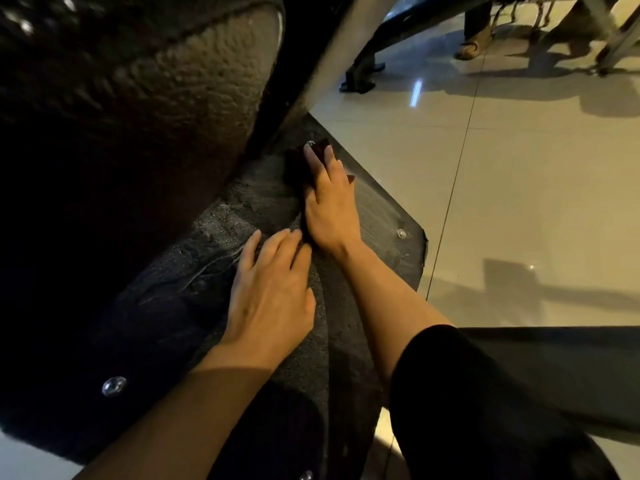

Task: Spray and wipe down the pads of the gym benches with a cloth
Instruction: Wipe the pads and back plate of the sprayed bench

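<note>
Down on the worn, dark bench pad point(374, 216), the right hand point(329, 206) lies flat with its fingers stretched forward, pressing a dark cloth point(301, 164) against the surface. The cloth sits under and just ahead of the fingers, and a corner of it shows beyond the fingertips, beside a small shiny bolt head point(309, 143). Another bit of the cloth peeks out to the right of the knuckles. Just behind this hand and slightly to its left, the left hand point(273, 292) rests on the same pad with its fingers relaxed and slightly spread, holding nothing; its fingertips come close to the right wrist. Under the left fingers the pad's covering looks frayed and grey, with loose threads. To the right of the right hand, near the pad's edge, sits a second round fastener point(401, 233), and behind the left forearm, in the dark lower corner, a third fastener point(113, 386) glints. A large, pebbled black cushion point(166, 84) rises to the left of both hands, close to the camera and partly blurred. A black sleeve point(460, 393) covers the right upper arm. Beyond the pad, to the right of the hands, lies a glossy tiled floor point(519, 168); far ahead, a foot in a sandal point(471, 48) stands beside dark frame legs point(360, 76).
</note>
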The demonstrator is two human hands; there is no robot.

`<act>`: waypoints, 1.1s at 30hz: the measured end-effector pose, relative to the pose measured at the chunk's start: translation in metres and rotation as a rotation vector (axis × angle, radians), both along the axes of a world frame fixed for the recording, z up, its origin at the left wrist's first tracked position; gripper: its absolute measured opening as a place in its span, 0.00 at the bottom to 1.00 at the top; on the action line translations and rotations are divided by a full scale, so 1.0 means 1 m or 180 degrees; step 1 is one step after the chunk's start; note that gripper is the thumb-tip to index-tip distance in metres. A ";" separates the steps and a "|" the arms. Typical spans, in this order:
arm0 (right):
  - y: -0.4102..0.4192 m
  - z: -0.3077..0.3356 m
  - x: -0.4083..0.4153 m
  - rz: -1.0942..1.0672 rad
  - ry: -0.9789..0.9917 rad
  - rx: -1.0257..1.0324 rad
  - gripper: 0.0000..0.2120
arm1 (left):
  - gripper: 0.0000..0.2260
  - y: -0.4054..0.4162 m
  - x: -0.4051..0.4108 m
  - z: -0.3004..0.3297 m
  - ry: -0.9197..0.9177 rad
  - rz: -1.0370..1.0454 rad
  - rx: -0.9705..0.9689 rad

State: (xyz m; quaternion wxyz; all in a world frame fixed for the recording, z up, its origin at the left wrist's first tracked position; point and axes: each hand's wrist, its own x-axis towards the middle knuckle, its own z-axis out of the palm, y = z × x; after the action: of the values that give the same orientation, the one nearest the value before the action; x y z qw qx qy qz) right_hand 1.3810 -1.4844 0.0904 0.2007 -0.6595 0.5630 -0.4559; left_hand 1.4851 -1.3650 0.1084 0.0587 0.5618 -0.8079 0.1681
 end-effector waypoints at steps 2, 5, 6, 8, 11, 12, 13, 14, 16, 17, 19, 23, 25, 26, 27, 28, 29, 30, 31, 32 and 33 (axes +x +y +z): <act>-0.005 -0.018 -0.021 -0.0257 -0.0066 0.0149 0.25 | 0.27 -0.004 0.000 -0.005 0.0051 -0.0087 -0.0033; -0.005 -0.054 -0.058 -0.0966 -0.0380 0.0717 0.24 | 0.28 -0.011 0.002 -0.008 0.0138 -0.0174 -0.0081; -0.003 -0.059 -0.064 -0.1153 -0.0423 0.0899 0.24 | 0.28 -0.013 0.002 -0.008 0.0163 -0.0193 -0.0072; -0.005 -0.055 -0.059 -0.1377 -0.0372 0.1163 0.24 | 0.28 -0.014 0.001 -0.006 0.0172 -0.0177 -0.0038; -0.019 -0.021 -0.027 -0.0971 -0.0153 0.0611 0.25 | 0.27 -0.015 -0.001 0.000 0.0091 -0.0097 -0.0001; -0.021 -0.009 -0.014 -0.0711 -0.0074 0.0310 0.25 | 0.27 -0.015 -0.002 0.002 0.0055 -0.0071 0.0023; -0.020 0.000 -0.002 -0.0480 -0.0003 0.0088 0.26 | 0.26 -0.016 -0.003 0.003 0.0031 -0.0035 0.0044; -0.019 0.005 0.005 -0.0318 0.0016 -0.0035 0.26 | 0.25 -0.016 -0.004 0.003 0.0015 -0.0008 0.0051; -0.016 0.004 0.002 -0.0172 -0.0101 -0.0055 0.26 | 0.24 -0.017 -0.009 0.000 -0.0004 0.0006 0.0073; -0.016 -0.002 -0.007 -0.0212 -0.0159 -0.0013 0.25 | 0.25 -0.017 -0.012 -0.002 -0.0001 -0.0009 0.0106; -0.013 -0.027 -0.030 -0.0512 -0.0224 0.0189 0.24 | 0.26 -0.016 -0.015 -0.010 0.0015 -0.0099 0.0143; 0.012 -0.086 -0.080 -0.1435 -0.0722 0.0989 0.24 | 0.26 -0.009 -0.018 -0.019 -0.0045 -0.0215 0.0206; 0.020 -0.088 -0.080 -0.1668 -0.0899 0.1386 0.24 | 0.27 -0.005 -0.019 -0.020 -0.0094 -0.0232 0.0232; 0.022 -0.079 -0.070 -0.1728 -0.0801 0.1429 0.24 | 0.27 -0.004 -0.018 -0.021 -0.0090 -0.0252 0.0229; 0.024 -0.067 -0.056 -0.1695 -0.0635 0.1323 0.24 | 0.27 -0.003 -0.018 -0.020 -0.0078 -0.0268 0.0229; 0.027 -0.057 -0.041 -0.1534 -0.0471 0.1077 0.24 | 0.27 -0.001 -0.017 -0.020 -0.0061 -0.0282 0.0243; 0.030 -0.050 -0.028 -0.1286 -0.0357 0.0772 0.24 | 0.27 0.000 -0.018 -0.018 -0.0062 -0.0288 0.0269; 0.033 -0.047 -0.020 -0.1020 -0.0326 0.0552 0.24 | 0.27 0.002 -0.018 -0.017 -0.0069 -0.0291 0.0283; 0.034 -0.048 -0.020 -0.0802 -0.0328 0.0459 0.24 | 0.27 0.005 -0.018 -0.016 -0.0081 -0.0278 0.0305; 0.036 -0.053 -0.027 -0.0684 -0.0338 0.0474 0.25 | 0.27 0.008 -0.018 -0.016 -0.0106 -0.0268 0.0335; 0.038 -0.062 -0.036 -0.0717 -0.0309 0.0545 0.25 | 0.27 0.011 -0.018 -0.015 -0.0158 -0.0255 0.0393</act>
State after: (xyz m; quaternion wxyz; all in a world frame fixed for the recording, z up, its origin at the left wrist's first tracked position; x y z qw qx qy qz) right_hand 1.3447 -1.4459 0.0282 0.2308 -0.5497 0.6599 -0.4572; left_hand 1.4674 -1.3542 0.0929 0.0105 0.5273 -0.8397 0.1294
